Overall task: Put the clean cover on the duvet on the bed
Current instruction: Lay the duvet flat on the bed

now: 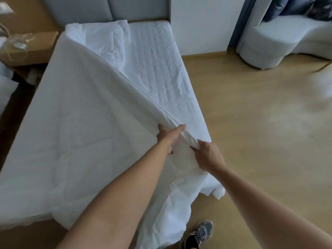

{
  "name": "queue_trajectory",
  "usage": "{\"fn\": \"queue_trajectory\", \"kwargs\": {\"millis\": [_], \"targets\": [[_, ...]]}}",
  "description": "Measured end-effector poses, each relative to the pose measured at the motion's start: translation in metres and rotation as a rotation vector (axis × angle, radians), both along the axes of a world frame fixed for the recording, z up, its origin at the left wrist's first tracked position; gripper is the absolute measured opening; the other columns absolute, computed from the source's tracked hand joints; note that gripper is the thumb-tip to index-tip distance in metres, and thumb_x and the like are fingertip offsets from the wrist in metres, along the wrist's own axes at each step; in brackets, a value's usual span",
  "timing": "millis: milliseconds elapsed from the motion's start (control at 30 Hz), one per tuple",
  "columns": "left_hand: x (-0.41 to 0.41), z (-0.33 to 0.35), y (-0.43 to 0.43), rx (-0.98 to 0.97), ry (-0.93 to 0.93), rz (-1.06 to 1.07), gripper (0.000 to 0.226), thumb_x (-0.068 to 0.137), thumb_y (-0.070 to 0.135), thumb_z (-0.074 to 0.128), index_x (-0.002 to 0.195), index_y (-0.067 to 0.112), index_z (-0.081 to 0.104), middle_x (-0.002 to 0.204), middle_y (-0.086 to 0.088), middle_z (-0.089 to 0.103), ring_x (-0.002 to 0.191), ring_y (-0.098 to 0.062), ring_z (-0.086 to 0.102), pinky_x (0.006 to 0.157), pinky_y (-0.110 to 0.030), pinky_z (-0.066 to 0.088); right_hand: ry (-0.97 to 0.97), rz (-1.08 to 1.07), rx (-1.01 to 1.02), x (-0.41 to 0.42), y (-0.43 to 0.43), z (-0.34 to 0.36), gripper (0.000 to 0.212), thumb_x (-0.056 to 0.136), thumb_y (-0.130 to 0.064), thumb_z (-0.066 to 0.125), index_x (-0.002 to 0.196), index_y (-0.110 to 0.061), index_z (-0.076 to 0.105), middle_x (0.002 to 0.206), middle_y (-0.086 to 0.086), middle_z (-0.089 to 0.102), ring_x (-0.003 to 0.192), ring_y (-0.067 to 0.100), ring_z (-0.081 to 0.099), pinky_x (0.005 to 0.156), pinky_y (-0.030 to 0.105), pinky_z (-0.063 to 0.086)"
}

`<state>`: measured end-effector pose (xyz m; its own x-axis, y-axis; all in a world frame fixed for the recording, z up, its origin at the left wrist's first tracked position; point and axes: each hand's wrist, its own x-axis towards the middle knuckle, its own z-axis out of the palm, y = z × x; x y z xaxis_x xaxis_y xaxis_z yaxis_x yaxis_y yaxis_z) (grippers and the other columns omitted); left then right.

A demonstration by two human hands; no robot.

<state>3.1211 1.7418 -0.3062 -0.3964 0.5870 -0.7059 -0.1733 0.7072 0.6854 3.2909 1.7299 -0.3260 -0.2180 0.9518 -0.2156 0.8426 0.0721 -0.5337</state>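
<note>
Cover, smooth white cloth, drapes the left half of the bed, whose wrinkled, quilted surface shows at upper centre. The cover's folded edge forms a diagonal ridge to centre frame, where left hand and right hand each clench the bunched fabric.

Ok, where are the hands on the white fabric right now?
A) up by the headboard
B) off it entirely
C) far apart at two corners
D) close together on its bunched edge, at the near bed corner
D: the left hand and right hand grip the bunched edge of the white fabric side by side, near the bed foot corner.
</note>
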Motion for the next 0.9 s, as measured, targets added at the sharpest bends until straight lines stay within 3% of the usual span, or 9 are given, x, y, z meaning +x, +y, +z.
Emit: {"fn": "queue_trajectory", "kwargs": {"millis": [67, 167, 267, 500, 667, 733, 800, 833, 900], "targets": [[0.046, -0.002, 0.035, -0.001, -0.018, -0.037, 0.085, 0.073, 0.036, 0.072, 0.148, 0.027, 0.032, 0.126, -0.005, 0.061, 0.103, -0.030, 0.066, 0.072, -0.050, 0.059, 0.011, 0.006, -0.041, 0.041, 0.020, 0.003, 0.018, 0.092, -0.029, 0.055, 0.080, -0.017, 0.062, 0.060, -0.002, 0.057, 0.063, 0.030, 0.058, 0.048, 0.032, 0.033], [0.107, -0.002, 0.079, 0.017, 0.033, -0.117, 0.056, 0.083, 0.024, 0.052, 0.139, 0.021, 0.043, 0.116, -0.004, 0.063, 0.097, -0.029, 0.067, 0.066, -0.045, 0.061, 0.059, -0.035, -0.105, 0.091, 0.049, 0.000, 0.019, 0.092, -0.022, 0.056, 0.076, -0.013, 0.060, 0.063, 0.000, 0.060, 0.065, 0.031, 0.058, 0.049, 0.034, 0.034], [0.158, -0.015, 0.122, 0.046, 0.094, -0.218, 0.045, 0.086, 0.023, 0.047, 0.129, 0.012, 0.051, 0.107, -0.005, 0.061, 0.096, -0.028, 0.064, 0.075, -0.052, 0.062, 0.078, -0.107, -0.152, 0.132, 0.077, -0.011, 0.023, 0.095, -0.023, 0.056, 0.073, -0.014, 0.056, 0.066, 0.004, 0.060, 0.066, 0.032, 0.056, 0.054, 0.032, 0.033], [0.252, -0.102, 0.207, -0.015, 0.155, -0.432, 0.037, 0.092, 0.025, 0.043, 0.124, 0.008, 0.051, 0.108, -0.010, 0.058, 0.092, -0.029, 0.058, 0.059, -0.032, 0.049, 0.005, -0.139, -0.521, 0.214, 0.166, -0.066, 0.009, 0.089, -0.019, 0.059, 0.085, -0.012, 0.057, 0.071, -0.002, 0.055, 0.069, 0.023, 0.055, 0.054, 0.029, 0.038], [0.277, -0.162, 0.248, -0.051, 0.186, -0.438, 0.025, 0.093, 0.016, 0.044, 0.111, 0.010, 0.060, 0.104, -0.012, 0.065, 0.098, -0.034, 0.062, 0.074, -0.034, 0.048, 0.502, -0.458, -0.781, 0.225, 0.278, -0.098, 0.053, 0.071, -0.026, 0.063, 0.124, -0.028, 0.056, 0.113, 0.000, 0.056, 0.101, 0.023, 0.053, 0.076, 0.033, 0.043], [0.283, -0.174, 0.251, -0.042, 0.217, -0.467, 0.032, 0.095, 0.012, 0.042, 0.122, 0.012, 0.059, 0.103, -0.009, 0.068, 0.093, -0.027, 0.064, 0.073, -0.031, 0.046, 0.355, -0.243, -0.699, 0.199, 0.324, -0.113, 0.069, 0.084, -0.044, 0.071, 0.144, -0.022, 0.046, 0.117, -0.005, 0.056, 0.108, 0.019, 0.052, 0.086, 0.035, 0.043], [0.295, -0.182, 0.245, -0.031, 0.236, -0.489, 0.021, 0.096, 0.013, 0.043, 0.113, 0.011, 0.056, 0.086, -0.005, 0.062, 0.081, -0.023, 0.061, 0.061, -0.025, 0.035, 0.132, 0.061, -0.559, 0.161, 0.359, -0.127, 0.080, 0.083, -0.057, 0.073, 0.144, -0.016, 0.042, 0.113, -0.002, 0.062, 0.104, 0.022, 0.057, 0.085, 0.036, 0.046], [0.299, -0.183, 0.240, -0.047, 0.240, -0.505, 0.008, 0.095, 0.016, 0.046, 0.098, 0.010, 0.050, 0.078, -0.005, 0.055, 0.078, -0.025, 0.058, 0.060, -0.026, 0.031, 0.065, 0.164, -0.499, 0.143, 0.373, -0.135, 0.069, 0.084, -0.052, 0.072, 0.136, -0.013, 0.048, 0.112, 0.004, 0.064, 0.103, 0.026, 0.060, 0.082, 0.036, 0.047], [0.300, -0.181, 0.234, -0.105, 0.201, -0.561, 0.019, 0.088, 0.027, 0.052, 0.082, 0.014, 0.039, 0.070, 0.004, 0.047, 0.076, -0.024, 0.053, 0.060, -0.028, 0.032, -0.027, 0.277, -0.398, 0.124, 0.395, -0.149, 0.029, 0.088, -0.026, 0.063, 0.109, -0.008, 0.062, 0.103, 0.017, 0.068, 0.098, 0.038, 0.065, 0.072, 0.033, 0.044]]}}
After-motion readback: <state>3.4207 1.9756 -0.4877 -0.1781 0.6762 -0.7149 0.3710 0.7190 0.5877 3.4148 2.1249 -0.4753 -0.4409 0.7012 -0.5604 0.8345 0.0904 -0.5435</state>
